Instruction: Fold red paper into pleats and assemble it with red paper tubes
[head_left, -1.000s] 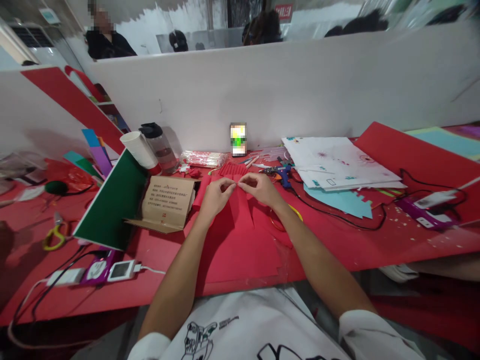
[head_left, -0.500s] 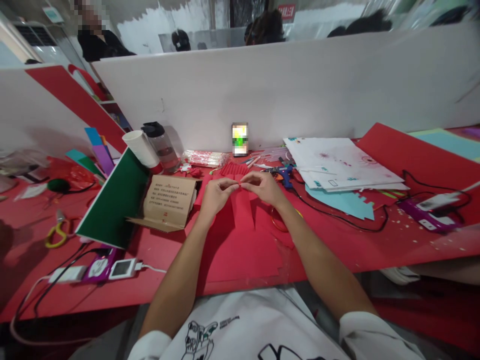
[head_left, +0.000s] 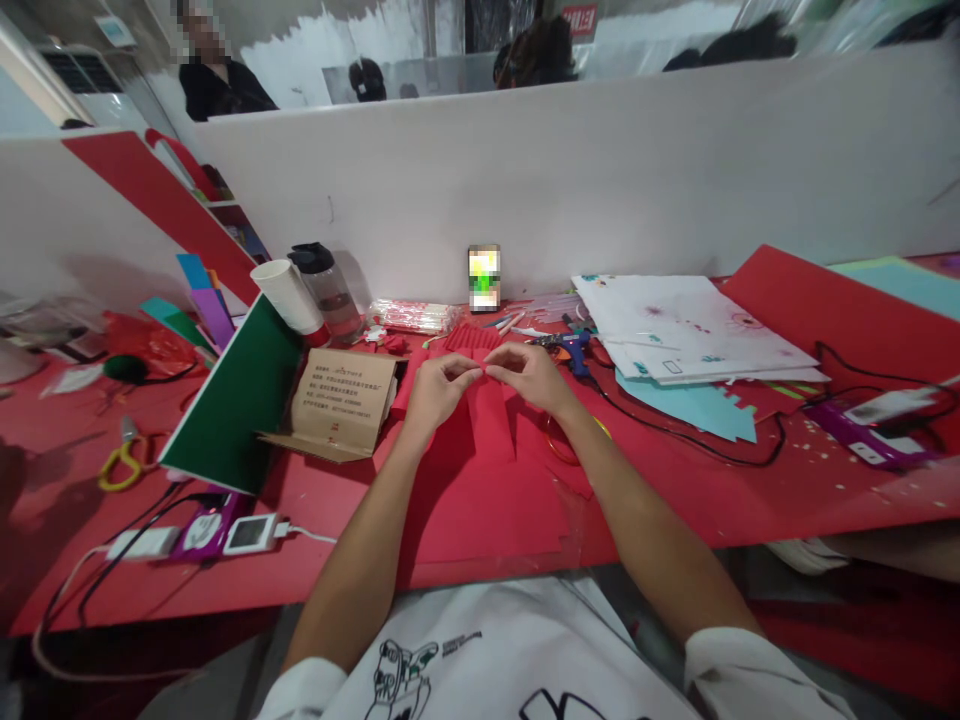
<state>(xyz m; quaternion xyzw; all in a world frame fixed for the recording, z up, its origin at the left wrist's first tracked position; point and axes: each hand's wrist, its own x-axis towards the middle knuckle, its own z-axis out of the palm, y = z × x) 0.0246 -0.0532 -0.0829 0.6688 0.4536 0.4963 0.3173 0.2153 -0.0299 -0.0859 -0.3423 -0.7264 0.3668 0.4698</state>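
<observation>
My left hand and my right hand meet fingertip to fingertip over the middle of the work area. Each pinches at a piece of red paper, whose flat folded part hangs towards me below the fingers. The exact spot they grip is small and partly covered by the fingertips. Just beyond the hands lies pleated red paper. Larger red sheets spread under my wrists. A yellow and red ring lies beside my right forearm.
Left of my hands are an opened cardboard box, a green board, a water bottle and yellow scissors. A blue glue gun with a black cord, white sheets and light-blue paper lie right. A phone stands behind.
The whole view has shifted slightly, with things sitting a little further right. Both hands keep their fingertips together at the red paper, with hardly any movement of their own.
</observation>
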